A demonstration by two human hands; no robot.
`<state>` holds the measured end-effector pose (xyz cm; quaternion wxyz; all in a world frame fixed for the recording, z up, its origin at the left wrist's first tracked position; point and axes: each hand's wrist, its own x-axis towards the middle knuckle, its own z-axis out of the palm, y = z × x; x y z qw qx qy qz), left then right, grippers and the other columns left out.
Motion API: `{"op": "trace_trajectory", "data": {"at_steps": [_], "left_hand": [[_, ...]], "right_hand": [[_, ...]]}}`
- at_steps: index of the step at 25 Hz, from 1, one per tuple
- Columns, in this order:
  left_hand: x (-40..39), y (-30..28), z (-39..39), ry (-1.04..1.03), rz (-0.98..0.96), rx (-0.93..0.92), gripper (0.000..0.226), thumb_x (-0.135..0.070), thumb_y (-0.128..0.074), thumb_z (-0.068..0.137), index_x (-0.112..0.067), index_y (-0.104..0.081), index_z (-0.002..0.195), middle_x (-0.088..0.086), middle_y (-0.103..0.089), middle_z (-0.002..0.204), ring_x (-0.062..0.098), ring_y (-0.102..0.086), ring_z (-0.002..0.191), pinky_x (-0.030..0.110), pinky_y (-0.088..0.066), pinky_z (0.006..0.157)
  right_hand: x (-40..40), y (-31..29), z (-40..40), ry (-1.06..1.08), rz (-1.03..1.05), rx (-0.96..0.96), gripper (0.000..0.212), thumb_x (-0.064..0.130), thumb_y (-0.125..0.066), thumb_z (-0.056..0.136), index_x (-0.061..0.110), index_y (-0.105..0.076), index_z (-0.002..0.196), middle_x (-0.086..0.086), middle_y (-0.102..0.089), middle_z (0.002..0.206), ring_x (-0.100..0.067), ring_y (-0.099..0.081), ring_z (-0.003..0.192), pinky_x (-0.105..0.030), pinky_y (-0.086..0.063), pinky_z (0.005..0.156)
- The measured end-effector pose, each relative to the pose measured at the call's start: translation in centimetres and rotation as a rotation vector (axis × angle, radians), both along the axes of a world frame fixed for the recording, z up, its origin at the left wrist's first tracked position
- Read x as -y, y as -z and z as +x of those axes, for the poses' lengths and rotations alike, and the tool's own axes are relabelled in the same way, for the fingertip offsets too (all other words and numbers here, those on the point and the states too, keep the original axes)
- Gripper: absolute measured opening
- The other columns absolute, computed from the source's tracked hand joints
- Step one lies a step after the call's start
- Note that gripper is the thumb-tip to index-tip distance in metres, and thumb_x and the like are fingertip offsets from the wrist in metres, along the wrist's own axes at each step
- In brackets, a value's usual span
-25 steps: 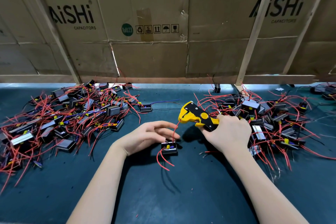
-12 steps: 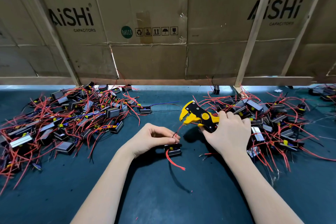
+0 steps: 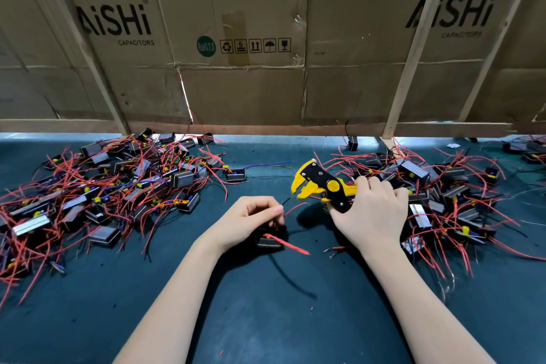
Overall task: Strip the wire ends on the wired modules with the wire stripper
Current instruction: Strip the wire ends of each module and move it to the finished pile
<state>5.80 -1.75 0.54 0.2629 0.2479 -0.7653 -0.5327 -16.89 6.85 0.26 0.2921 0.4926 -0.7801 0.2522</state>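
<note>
Dark green table [image 3: 266, 319], module piles left [image 3: 112, 195] and right [image 3: 449, 198], red scraps [image 3: 312, 308]

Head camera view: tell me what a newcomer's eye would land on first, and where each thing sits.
The yellow and black wire stripper, gripped by the right hand at centre right above the dark green mat, draws the eye first. Next come the two tangled heaps of small black modules with red wires, one on the left and one on the right. Between them, the left hand pinches a thin wire above a single black module.
</note>
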Motion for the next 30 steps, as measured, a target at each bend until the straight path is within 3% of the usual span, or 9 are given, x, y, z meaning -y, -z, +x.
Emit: {"op": "trace_trajectory", "data": {"at_steps": [12, 21, 24, 27, 30], "left_hand": [[0.2, 0.4, -0.2, -0.035, -0.003, 0.009, 0.032, -0.025, -0.056, 0.099, -0.005, -0.070, 0.078, -0.006, -0.068, 0.074, 0.011, -0.055, 0.070, 0.019, -0.049, 0.073], [0.0, 0.1, -0.2, -0.026, -0.014, 0.017, 0.031, -0.022, -0.056, 0.099, -0.006, -0.070, 0.076, -0.008, -0.067, 0.071, 0.009, -0.053, 0.068, 0.016, -0.046, 0.071], [-0.1, -0.1, -0.3, -0.025, -0.023, 0.023, 0.030, -0.020, -0.055, 0.099, -0.007, -0.070, 0.077, -0.010, -0.066, 0.069, 0.007, -0.052, 0.067, 0.014, -0.045, 0.069], [-0.1, -0.1, -0.1, -0.026, -0.012, 0.038, 0.030, -0.020, -0.056, 0.099, -0.007, -0.071, 0.078, -0.012, -0.065, 0.066, 0.007, -0.049, 0.063, 0.012, -0.043, 0.066], [0.3, -0.1, 0.4, -0.048, 0.008, 0.039, 0.029, -0.021, -0.056, 0.099, -0.006, -0.069, 0.079, -0.013, -0.062, 0.060, 0.008, -0.044, 0.057, 0.013, -0.040, 0.062]], "right_hand": [[-0.2, -0.4, 0.6, -0.057, 0.030, -0.042, 0.058, 0.056, -0.085, 0.053, 0.006, -0.059, 0.066, -0.008, -0.059, 0.062, -0.029, -0.056, 0.057, -0.037, -0.035, 0.066], [-0.3, -0.9, 1.0, -0.071, 0.098, 0.065, 0.057, 0.060, -0.083, 0.058, 0.011, -0.054, 0.052, -0.006, -0.057, 0.050, -0.030, -0.058, 0.048, -0.027, -0.027, 0.055], [-0.3, -0.8, 1.1, -0.061, 0.090, 0.072, 0.057, 0.062, -0.083, 0.058, 0.011, -0.057, 0.055, -0.007, -0.059, 0.053, -0.031, -0.060, 0.050, -0.026, -0.029, 0.054], [-0.3, -0.4, 0.8, -0.066, 0.023, 0.007, 0.059, 0.058, -0.084, 0.056, 0.006, -0.061, 0.073, -0.009, -0.061, 0.067, -0.031, -0.060, 0.064, -0.037, -0.037, 0.066], [-0.3, -0.4, 0.3, -0.059, -0.090, 0.030, 0.057, 0.054, -0.080, 0.059, 0.005, -0.060, 0.081, -0.009, -0.059, 0.073, -0.033, -0.058, 0.071, -0.039, -0.037, 0.069]]}}
